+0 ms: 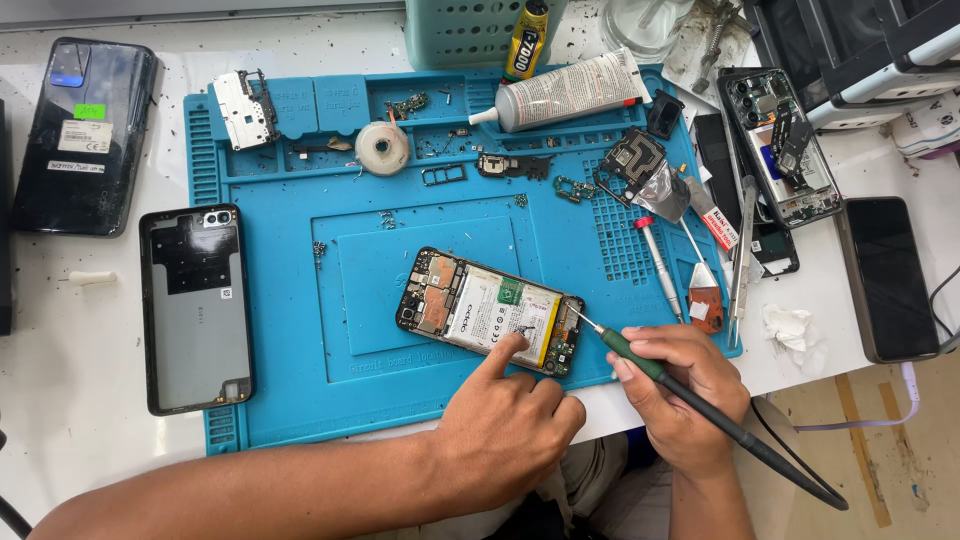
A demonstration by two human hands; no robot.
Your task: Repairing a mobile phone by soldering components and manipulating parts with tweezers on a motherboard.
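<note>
On the blue silicone work mat (pixel 300 330), the left hand (pixel 510 425) presses one finger onto the opened black smartphone (pixel 490 311); the right hand (pixel 680 385) pinches a green-handled soldering iron (pixel 700 400), tip touching the phone's right end.

White table (pixel 60 400) under blue mat (pixel 290 380)

Bare blue mat (pixel 300 330) left of opened phone (pixel 490 311) — screwdriver (pixel 660 268), tweezers (pixel 740 262) crowding its right

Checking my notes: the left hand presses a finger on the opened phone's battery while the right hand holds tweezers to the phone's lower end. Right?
Not quite. In the head view the right hand holds a soldering iron, not tweezers; the tweezers lie aside. The left hand does press the opened phone.
</note>
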